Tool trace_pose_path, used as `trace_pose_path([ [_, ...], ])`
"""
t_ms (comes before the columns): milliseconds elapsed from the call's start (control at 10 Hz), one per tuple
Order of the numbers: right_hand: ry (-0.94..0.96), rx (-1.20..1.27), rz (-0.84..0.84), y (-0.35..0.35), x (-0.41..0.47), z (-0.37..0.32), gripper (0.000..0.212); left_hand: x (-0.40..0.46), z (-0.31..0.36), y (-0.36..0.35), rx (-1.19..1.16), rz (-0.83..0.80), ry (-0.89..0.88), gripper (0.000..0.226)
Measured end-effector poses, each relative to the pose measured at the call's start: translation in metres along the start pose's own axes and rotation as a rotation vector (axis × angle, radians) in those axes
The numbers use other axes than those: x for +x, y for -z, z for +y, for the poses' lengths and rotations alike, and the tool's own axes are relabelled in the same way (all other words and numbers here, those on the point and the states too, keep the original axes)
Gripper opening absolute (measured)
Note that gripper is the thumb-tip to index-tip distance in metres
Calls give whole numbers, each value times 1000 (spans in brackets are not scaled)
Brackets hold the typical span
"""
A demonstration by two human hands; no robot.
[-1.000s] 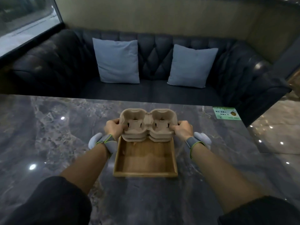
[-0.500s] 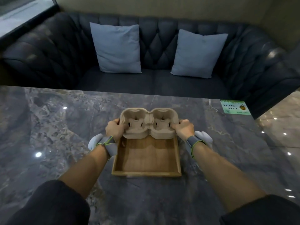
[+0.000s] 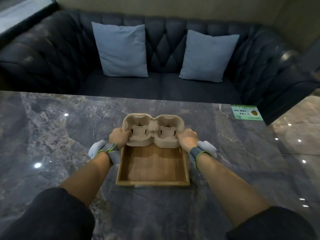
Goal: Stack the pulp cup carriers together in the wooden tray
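A beige pulp cup carrier (image 3: 152, 130) with two cup wells rests over the far end of the shallow wooden tray (image 3: 153, 183), which sits on the marble table. My left hand (image 3: 118, 138) grips the carrier's left end and my right hand (image 3: 187, 139) grips its right end. From this angle the carrier reads as a single block; whether others lie nested beneath it is hidden. The tray's near half shows bare wood.
The dark marble table (image 3: 60, 144) ends at a far edge beside a dark tufted sofa (image 3: 164, 49) with two pale blue cushions. A green printed card (image 3: 246, 112) lies at the table's far right corner. Glossy floor lies to the right.
The carrier has come down onto the tray's far end; lower layers seen under it a second ago no longer show. My view has tilted down and closer.
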State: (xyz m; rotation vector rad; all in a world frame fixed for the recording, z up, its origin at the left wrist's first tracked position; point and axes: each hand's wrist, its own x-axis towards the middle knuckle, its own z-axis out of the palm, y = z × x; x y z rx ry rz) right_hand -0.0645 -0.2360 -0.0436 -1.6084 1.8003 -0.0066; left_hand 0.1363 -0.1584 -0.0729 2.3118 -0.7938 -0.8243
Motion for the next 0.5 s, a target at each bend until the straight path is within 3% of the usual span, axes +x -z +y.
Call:
trace_pose_path([
  [300, 119, -9, -140, 21, -25, 10, 58, -17, 6, 26, 98, -235, 65, 47],
  [400, 92, -106, -210, 37, -33, 15, 62, -26, 15, 38, 265, -226, 36, 51],
  [500, 97, -197, -252, 62, -52, 19, 53, -52, 35, 60, 331, -197, -28, 48],
])
